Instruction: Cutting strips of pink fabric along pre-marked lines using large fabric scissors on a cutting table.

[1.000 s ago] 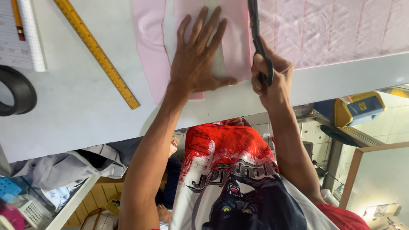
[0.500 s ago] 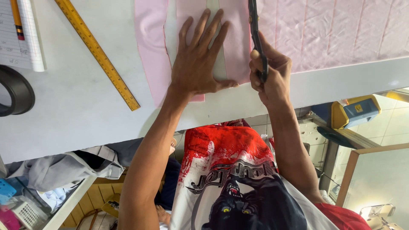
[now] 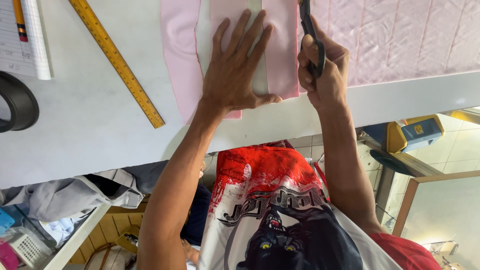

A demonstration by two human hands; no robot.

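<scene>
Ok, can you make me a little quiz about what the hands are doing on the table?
1. True or false: the left hand lies flat on the pink fabric.
2. What does the right hand hold: A scissors, B pencil, C ruler?
3. What colour is the ruler?

Key: 1 true. 2 A. 3 yellow.

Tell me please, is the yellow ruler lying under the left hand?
No, the ruler lies apart on the table, clear of the left hand pressing pink cloth.
</scene>
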